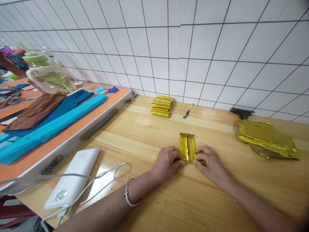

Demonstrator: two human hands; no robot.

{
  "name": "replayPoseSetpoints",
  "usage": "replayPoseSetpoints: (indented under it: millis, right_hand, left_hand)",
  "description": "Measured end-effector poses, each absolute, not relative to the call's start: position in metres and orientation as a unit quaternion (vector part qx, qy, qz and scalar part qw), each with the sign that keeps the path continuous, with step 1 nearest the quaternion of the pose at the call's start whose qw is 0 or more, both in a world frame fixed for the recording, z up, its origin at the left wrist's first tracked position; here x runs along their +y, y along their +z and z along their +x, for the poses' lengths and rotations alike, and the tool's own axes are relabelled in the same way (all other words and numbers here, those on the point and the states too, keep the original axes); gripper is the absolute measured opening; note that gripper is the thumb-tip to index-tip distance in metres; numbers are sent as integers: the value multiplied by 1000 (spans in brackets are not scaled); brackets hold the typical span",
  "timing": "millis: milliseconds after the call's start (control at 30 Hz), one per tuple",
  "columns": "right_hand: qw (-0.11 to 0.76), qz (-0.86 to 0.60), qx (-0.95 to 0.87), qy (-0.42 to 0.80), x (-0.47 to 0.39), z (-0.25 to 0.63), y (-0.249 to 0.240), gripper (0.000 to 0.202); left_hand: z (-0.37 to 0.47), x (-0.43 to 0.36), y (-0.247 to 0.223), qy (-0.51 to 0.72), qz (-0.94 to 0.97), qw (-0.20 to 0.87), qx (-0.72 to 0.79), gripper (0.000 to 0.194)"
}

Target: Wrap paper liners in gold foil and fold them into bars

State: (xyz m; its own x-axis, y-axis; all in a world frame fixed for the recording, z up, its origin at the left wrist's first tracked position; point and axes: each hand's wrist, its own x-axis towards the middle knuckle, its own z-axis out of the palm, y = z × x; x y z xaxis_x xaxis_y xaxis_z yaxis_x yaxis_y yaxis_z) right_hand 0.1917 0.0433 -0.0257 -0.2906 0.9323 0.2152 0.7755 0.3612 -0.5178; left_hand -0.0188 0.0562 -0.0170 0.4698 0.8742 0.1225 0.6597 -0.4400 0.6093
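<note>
A small sheet of gold foil paper [183, 145] lies on the wooden table [145, 199], its two long sides folded in so that they nearly meet along a middle slit. My left hand [169, 160] pinches its near left corner. At the near right corner, my right hand [208, 161] has thumb and fingers closed on the same paper. The near edge between the fingertips looks turned up in a narrow fold. Farther back sits a row of folded gold paper pieces [161, 108], and a stack of gold foil paper [267, 137] lies to the right.
A pen [188, 111] and a black clip [242, 112] lie near the tiled wall [159, 42]. On the left are a white power bank [72, 177] with a cable [106, 174], and an orange board [96, 120] bearing coloured paper [55, 124] and a green-lidded jug [48, 74].
</note>
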Motion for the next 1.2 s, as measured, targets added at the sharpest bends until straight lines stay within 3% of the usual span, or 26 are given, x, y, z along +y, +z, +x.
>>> replayPoseSetpoints:
  millis: [267,933,1100,1200]
  right_hand:
    - [258,-551,-774,178,43,192,-24,11]
    - [222,-549,-790,157,54,193,-23,11]
    - [219,-555,-787,158,53,192,-21,11]
    - [213,-558,-787,157,54,193,-23,12]
  left_hand:
    - [-15,56,-14,184,831,202,485,24]
    - [-10,54,-16,187,837,133,496,17]
    - [-10,52,-10,172,881,100,429,8]
    - [-13,51,-8,150,925,70,343,15]
